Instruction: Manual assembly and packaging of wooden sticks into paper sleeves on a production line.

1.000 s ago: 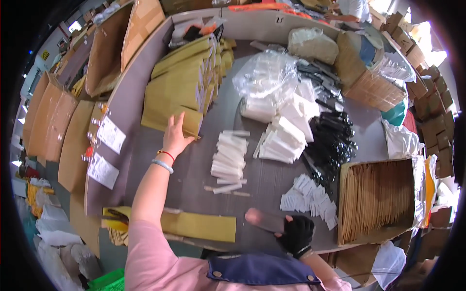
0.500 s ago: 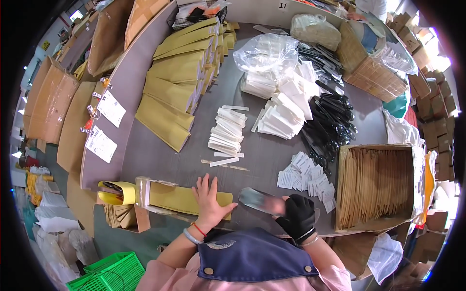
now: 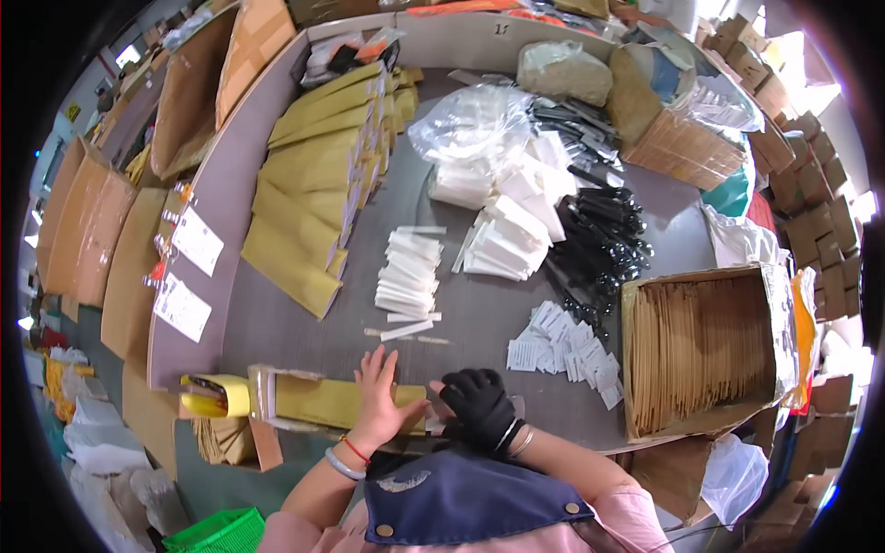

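My left hand (image 3: 376,396), bare, lies open with fingers spread on the right part of a yellow-brown paper envelope (image 3: 318,402). That envelope lies flat in a shallow cardboard tray (image 3: 262,391) at the table's front edge. Close beside it, at the envelope's right end, my right hand (image 3: 479,405) in a black fingerless glove is closed over a clear plastic packet (image 3: 518,404). Only the packet's edge shows past the glove; its contents and most of the fingers' grip are hidden.
Fanned envelopes (image 3: 300,203) lie at the left. White paper strips (image 3: 408,276), folded white papers (image 3: 507,240), black-handled utensils (image 3: 604,235) and printed slips (image 3: 567,346) cover the middle. A carton (image 3: 705,359) of brown envelopes stands right; a yellow holder (image 3: 235,394) sits left.
My right hand has moved left with the clear packet, up to the envelope's right end near my left hand. The left hand stays spread on the envelope. The whole view has shifted slightly.
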`<state>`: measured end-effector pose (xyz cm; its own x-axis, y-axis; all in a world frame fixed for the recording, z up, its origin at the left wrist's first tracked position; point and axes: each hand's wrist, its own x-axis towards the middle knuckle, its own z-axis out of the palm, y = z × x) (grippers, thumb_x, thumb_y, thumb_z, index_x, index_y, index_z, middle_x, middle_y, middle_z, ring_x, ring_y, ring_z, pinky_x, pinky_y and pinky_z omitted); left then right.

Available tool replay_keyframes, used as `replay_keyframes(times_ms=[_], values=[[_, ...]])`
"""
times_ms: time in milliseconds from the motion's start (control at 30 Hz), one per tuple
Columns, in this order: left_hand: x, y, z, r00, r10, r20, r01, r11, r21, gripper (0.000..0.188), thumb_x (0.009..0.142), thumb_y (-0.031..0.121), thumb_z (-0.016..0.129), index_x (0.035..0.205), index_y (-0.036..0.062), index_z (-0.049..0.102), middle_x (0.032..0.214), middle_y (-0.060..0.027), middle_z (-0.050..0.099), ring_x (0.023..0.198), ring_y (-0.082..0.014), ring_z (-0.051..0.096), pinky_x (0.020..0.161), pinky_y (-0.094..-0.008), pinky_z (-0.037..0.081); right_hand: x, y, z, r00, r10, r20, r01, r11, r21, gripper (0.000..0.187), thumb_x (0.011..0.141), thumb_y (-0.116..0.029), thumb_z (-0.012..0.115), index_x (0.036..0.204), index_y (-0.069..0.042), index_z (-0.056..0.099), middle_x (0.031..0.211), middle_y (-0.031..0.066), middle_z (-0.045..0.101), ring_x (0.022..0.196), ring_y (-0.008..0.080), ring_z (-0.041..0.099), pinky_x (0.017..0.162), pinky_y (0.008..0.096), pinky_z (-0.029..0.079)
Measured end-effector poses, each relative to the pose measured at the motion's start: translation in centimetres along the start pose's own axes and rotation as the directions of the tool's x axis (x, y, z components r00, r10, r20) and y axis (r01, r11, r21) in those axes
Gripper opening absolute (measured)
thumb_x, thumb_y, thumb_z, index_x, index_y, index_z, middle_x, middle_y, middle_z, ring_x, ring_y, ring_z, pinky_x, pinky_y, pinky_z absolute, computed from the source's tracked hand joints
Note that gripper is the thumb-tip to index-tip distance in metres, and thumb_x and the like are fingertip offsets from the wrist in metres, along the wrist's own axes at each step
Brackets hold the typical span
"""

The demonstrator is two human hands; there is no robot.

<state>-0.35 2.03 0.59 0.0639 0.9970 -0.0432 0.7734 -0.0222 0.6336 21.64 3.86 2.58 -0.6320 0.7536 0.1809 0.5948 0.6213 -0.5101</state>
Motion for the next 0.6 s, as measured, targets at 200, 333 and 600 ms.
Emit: replay_keyframes(times_ms=[200,333,600], values=[[7.9,0.2,-0.8,0.933,0.264,-0.245,-0.249,0.964,0.092,0.027,0.073,0.01,0.074,0.099,0.0075,0.066,0.099,-0.0087,0.061,0.096,-0.0319,0.055,0.084,-0.0454,0.041,6.4,11.2,-6.8,0.85,0.286,-0.442,-0.429,0.863,-0.267,0.089,0.066,-0.04,0.08,0.14,-0.011,0.041,0.13,0.0154,0.048,0.12,0.0358,0.045,0.097,0.0493,0.036],[9.4,-2.2,0.3,0.939,0.291,-0.185,-0.246,0.942,0.229,0.015,0.072,0.012,0.075,0.083,0.0129,0.065,0.086,-0.0036,0.059,0.086,-0.028,0.056,0.074,-0.0424,0.041,10.4,13.4,-9.2,0.841,0.419,-0.342,-0.531,0.758,-0.378,0.101,0.063,-0.043,0.083,0.145,-0.01,0.034,0.129,0.0144,0.049,0.122,0.0329,0.043,0.1,0.05,0.033],[9.8,-2.7,-0.7,0.963,0.255,-0.083,-0.25,0.966,0.067,0.014,0.069,0.012,0.078,0.076,0.0127,0.065,0.082,-0.0038,0.061,0.081,-0.0285,0.058,0.07,-0.0424,0.044,11.1,15.1,-8.5,0.867,0.457,-0.2,-0.497,0.767,-0.405,0.066,0.071,-0.04,0.073,0.126,-0.011,0.052,0.12,0.0088,0.057,0.115,0.0291,0.051,0.097,0.0487,0.036]])
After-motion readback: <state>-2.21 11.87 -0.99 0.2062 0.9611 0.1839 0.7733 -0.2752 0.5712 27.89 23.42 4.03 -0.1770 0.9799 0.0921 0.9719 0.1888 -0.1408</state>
